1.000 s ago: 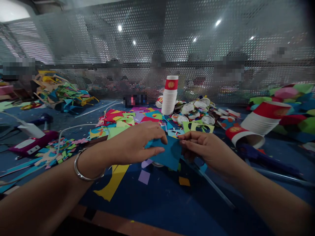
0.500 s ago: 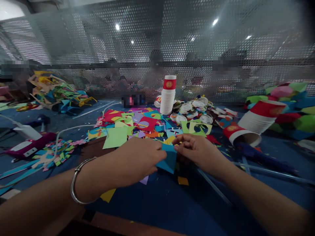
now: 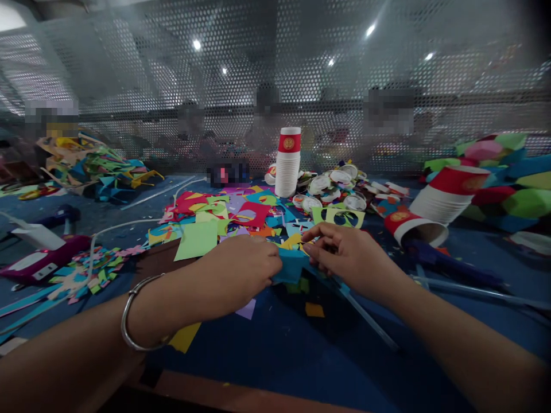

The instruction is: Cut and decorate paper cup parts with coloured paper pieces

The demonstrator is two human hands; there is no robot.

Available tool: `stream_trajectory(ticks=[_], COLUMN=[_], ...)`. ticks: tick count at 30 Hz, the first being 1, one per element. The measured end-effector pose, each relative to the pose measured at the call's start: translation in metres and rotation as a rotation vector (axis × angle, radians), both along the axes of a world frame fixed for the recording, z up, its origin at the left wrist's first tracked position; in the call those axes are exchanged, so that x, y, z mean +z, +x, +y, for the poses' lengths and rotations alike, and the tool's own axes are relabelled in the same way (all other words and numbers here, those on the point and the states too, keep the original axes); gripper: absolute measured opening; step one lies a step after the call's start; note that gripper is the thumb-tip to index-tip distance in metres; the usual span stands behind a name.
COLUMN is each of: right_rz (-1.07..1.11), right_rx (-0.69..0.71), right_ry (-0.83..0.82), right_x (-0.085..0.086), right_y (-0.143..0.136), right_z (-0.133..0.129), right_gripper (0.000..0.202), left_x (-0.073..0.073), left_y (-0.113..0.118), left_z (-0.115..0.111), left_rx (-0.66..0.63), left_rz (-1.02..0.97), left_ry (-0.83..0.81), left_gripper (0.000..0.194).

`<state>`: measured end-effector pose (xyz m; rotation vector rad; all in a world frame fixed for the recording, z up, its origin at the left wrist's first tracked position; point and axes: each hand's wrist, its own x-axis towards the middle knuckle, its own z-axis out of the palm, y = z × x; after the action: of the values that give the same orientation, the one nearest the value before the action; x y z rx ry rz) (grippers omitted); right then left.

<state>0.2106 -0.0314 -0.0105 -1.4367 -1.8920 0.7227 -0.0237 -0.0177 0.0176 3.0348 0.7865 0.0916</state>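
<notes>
A piece of blue paper (image 3: 291,267) is held above the dark blue table, its lower part angled toward me. My left hand (image 3: 241,268), with a silver bangle on the wrist, is closed on the paper's left edge. At its right side is my right hand (image 3: 344,252), with fingers curled and a small gap between thumb and forefinger. Whether the right fingertips touch the blue paper is hard to tell. Behind the hands lies a heap of coloured paper scraps (image 3: 256,213). A light green square (image 3: 197,240) lies beyond my left wrist.
Stacked paper cups (image 3: 288,166) stand behind the scraps, beside a pile of round pieces (image 3: 340,186). Right are tipped cups (image 3: 447,195) and a dark blue glue gun (image 3: 456,267). Left is a purple power strip (image 3: 47,261) with cables. A perforated metal screen (image 3: 241,86) rises behind.
The blue paper has tilted and now shows less of its face. My right hand's fingers have parted slightly from its corner. The whole view has shifted a little.
</notes>
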Motion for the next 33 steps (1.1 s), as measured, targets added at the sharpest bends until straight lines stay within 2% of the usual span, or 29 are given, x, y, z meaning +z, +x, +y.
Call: stream_trajectory(ticks=[3,8,11,14,17,23,29,33], right_rz=[-0.041,-0.077,-0.053,-0.071,-0.056,0.124,0.24,0.37], right_rx=[-0.021,-0.022,-0.012,-0.052,-0.066,0.07,0.132,0.176], right_ry=[0.046,0.132,0.185,0.245,0.278,0.086,-0.089,-0.202], right_x=[0.004,0.005,0.005,0.008,0.014,0.017,0.018,0.019], right_y=[0.0,0.001,0.002,0.001,0.0,-0.001,-0.005,-0.009], right_z=[-0.002,-0.005,-0.006,-0.007,-0.009,-0.009,-0.013,-0.017], right_gripper=[0.021,0.021,0.021,0.024,0.028,0.04,0.037,0.03], left_x=[0.008,0.021,0.028,0.031,0.027,0.01,0.0,-0.004], left_y=[-0.005,-0.021,-0.029,-0.031,-0.029,-0.018,-0.01,-0.01], left_z=[0.007,0.026,0.036,0.04,0.039,0.035,0.031,0.024], left_rx=[0.036,0.091,0.123,0.117,0.125,0.236,0.295,0.323], left_rz=[0.02,-0.183,-0.309,-0.425,-0.524,-0.696,-0.775,-0.858], left_ry=[-0.097,-0.308,-0.507,-0.716,-0.896,-1.294,-1.636,-1.765], left_gripper=[0.015,0.017,0.021,0.021,0.019,0.019,0.012,0.012])
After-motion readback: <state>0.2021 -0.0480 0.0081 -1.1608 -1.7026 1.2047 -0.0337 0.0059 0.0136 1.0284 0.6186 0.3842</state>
